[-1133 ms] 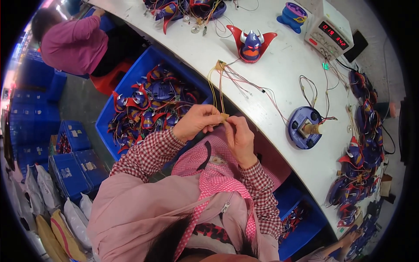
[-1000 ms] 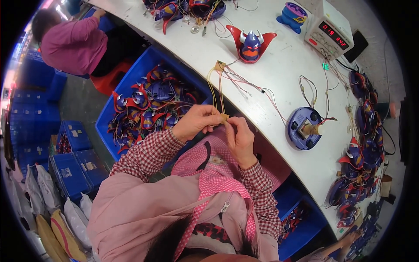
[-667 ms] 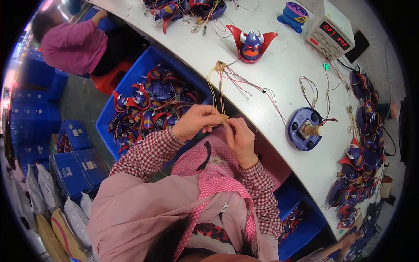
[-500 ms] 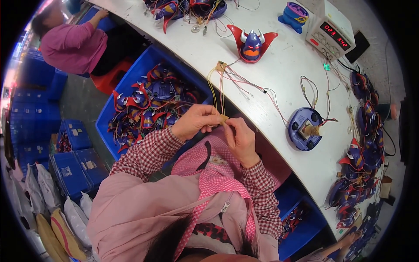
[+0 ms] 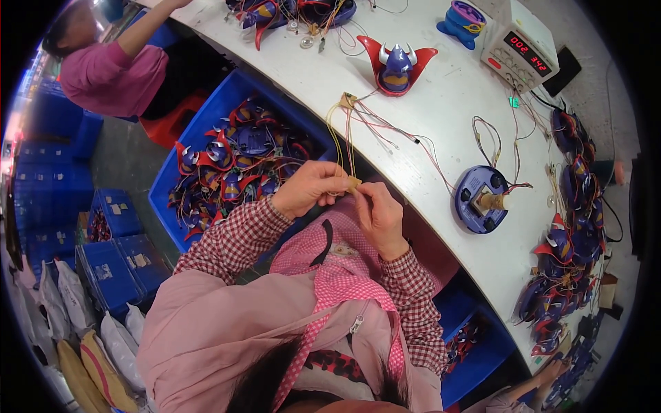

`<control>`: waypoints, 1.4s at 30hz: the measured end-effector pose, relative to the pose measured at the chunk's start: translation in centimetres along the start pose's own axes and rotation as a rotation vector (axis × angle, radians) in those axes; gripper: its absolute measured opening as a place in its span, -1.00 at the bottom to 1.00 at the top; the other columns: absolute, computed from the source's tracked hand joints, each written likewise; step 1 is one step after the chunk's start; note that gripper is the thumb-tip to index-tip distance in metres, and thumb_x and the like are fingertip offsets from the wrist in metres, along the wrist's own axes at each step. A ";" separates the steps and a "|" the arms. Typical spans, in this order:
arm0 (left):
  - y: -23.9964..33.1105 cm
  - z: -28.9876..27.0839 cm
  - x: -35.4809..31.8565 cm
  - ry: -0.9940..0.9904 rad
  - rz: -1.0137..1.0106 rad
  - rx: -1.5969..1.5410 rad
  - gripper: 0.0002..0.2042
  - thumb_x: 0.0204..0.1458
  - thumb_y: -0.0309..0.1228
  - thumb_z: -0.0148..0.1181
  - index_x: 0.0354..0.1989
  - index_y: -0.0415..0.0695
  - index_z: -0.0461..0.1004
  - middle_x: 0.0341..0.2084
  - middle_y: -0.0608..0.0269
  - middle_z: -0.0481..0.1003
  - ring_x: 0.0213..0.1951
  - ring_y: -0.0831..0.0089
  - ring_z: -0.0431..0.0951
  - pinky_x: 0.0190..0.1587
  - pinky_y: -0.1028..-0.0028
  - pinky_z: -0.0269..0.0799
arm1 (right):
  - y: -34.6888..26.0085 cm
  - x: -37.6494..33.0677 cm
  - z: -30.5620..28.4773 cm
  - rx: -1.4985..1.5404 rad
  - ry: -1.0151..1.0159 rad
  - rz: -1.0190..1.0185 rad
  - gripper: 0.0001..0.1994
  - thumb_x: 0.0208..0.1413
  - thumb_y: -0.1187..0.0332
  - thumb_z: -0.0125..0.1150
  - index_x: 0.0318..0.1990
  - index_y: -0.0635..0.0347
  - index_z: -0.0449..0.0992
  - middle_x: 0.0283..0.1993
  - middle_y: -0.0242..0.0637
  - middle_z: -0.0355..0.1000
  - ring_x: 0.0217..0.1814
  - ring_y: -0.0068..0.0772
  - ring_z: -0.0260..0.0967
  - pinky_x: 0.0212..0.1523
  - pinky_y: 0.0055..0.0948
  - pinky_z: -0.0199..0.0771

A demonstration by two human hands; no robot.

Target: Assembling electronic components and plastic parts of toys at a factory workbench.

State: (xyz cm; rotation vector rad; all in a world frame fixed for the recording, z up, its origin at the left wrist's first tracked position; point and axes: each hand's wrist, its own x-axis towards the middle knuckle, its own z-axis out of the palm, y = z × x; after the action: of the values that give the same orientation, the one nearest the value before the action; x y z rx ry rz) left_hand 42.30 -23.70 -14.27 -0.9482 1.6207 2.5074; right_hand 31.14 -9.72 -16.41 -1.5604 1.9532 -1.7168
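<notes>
Over my lap at the table's edge, my left hand [image 5: 311,191] and my right hand [image 5: 381,217] pinch a small tan circuit board [image 5: 353,184] between them. Yellow and red wires [image 5: 332,127] run up from it to a second small board [image 5: 348,101] lying on the table edge. From there, thin wires lead to a purple toy head [image 5: 396,69] with silver horns and a red collar, which stands on the table. Other wires reach a round purple toy part [image 5: 475,206] with a tan piece standing in its middle. My fingers partly cover the held board.
On the white table [image 5: 430,110] stand a power supply [image 5: 521,48] with a red display and a small blue-purple toy part [image 5: 463,22]. Wired toy heads line the right edge [image 5: 575,241]. A blue bin [image 5: 180,155] full of them is at left. A person in pink [image 5: 113,76] sits beyond.
The lit red and orange face of the standing toy head has gone dark, and the power supply's display has changed. The other person's arm stretches farther over the table. My hands barely move.
</notes>
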 end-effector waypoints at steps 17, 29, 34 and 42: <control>0.3 3.5 -0.1 0.166 0.355 0.336 -0.84 0.06 -0.36 0.16 -0.43 -0.21 0.47 -0.62 0.40 0.42 -0.63 0.71 0.35 -0.60 0.71 0.19 | -2.0 -0.4 -2.4 -0.055 0.058 0.046 -0.80 -0.07 0.59 0.24 -0.25 0.30 0.43 -0.43 -0.15 0.37 -0.49 -0.21 0.38 -0.49 -0.42 0.39; 6.9 7.7 5.5 -0.037 0.770 1.367 -0.72 -0.10 -0.24 0.27 -0.54 -0.25 0.46 -0.64 0.02 0.40 -0.56 0.26 0.44 -0.45 0.35 0.33 | -3.8 -3.5 -15.6 -0.441 0.268 0.323 -0.72 0.02 0.49 0.23 -0.10 0.33 0.39 -0.33 -0.21 0.35 -0.49 -0.47 0.29 -0.46 -0.54 0.32; 6.6 11.6 5.9 -0.086 1.232 1.272 -0.44 -0.22 -0.10 0.35 -0.10 -0.25 0.41 -0.22 -0.01 0.43 -0.10 0.15 0.41 -0.08 0.24 0.30 | -2.3 -0.3 -16.8 -0.366 0.329 0.348 -0.67 0.01 0.45 0.25 -0.07 0.35 0.38 -0.26 -0.21 0.34 -0.50 -0.50 0.25 -0.45 -0.52 0.31; 2.7 15.9 11.3 -0.142 1.169 1.290 0.01 -0.46 0.04 0.42 0.16 -0.36 0.13 0.02 -0.06 0.27 0.13 0.12 0.21 0.13 0.04 0.01 | 0.9 1.7 -16.4 -0.461 0.199 0.341 -0.81 0.03 0.44 0.26 -0.24 0.34 0.45 -0.33 -0.31 0.39 -0.48 -0.62 0.29 -0.48 -0.55 0.34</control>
State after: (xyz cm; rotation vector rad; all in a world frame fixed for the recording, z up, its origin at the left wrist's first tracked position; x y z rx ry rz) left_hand 24.61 -15.21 -13.05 0.4474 3.4126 0.8799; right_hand 19.11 -0.16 -10.44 -1.0883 2.6745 -1.3953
